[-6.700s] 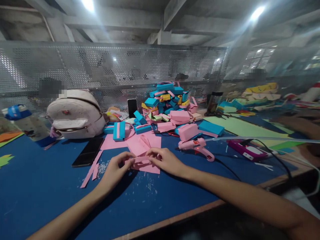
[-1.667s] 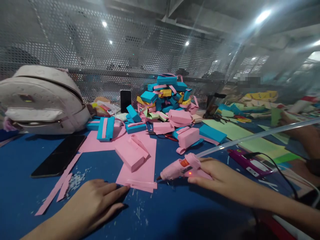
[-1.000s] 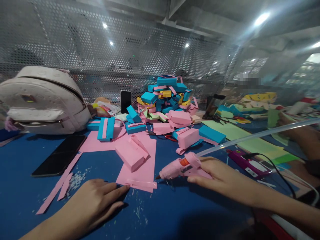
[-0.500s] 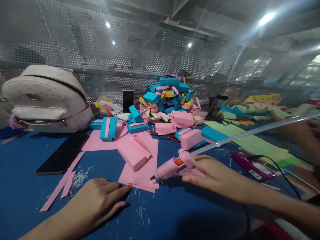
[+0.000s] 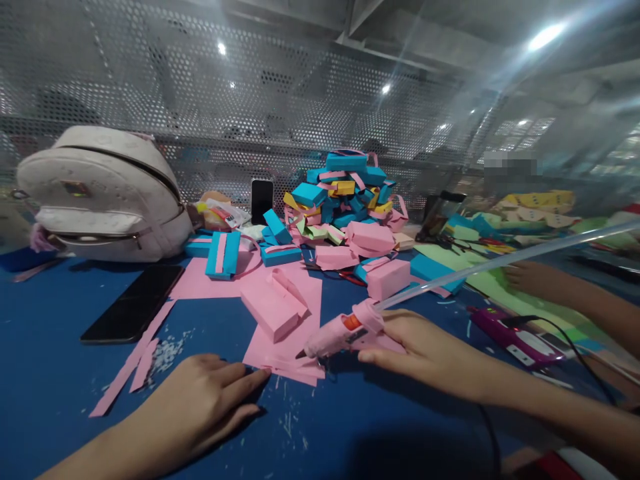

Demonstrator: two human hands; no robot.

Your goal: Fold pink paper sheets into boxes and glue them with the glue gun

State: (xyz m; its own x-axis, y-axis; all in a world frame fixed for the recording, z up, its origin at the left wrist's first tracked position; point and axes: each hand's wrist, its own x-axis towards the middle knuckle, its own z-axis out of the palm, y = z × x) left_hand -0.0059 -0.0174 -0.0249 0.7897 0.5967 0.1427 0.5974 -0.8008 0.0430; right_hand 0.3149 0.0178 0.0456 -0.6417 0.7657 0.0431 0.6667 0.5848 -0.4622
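Observation:
My right hand (image 5: 420, 350) is wrapped around a pink hot glue gun (image 5: 345, 333), with a long clear glue stick (image 5: 480, 267) running out of its back. The nozzle points left and down, just above a pink paper strip (image 5: 300, 367) at the near end of a pink sheet (image 5: 313, 313). My left hand (image 5: 210, 387) lies on the table with its fingers stretched out, the index fingertip touching the strip's left end. Behind the nozzle, a folded pink paper box (image 5: 275, 310) with a strip on top rests on the sheet.
A phone (image 5: 133, 303) and loose pink strips (image 5: 130, 367) lie at left, before a white backpack (image 5: 105, 200). Blue, pink and yellow paper boxes (image 5: 345, 200) are heaped at the back. At right are a purple power strip (image 5: 517, 340) and another person's hand (image 5: 530, 277).
The glue gun's nozzle has shifted slightly left along the strip. The other person's hand at right has come forward over the green paper. My left hand stays in place on the strip.

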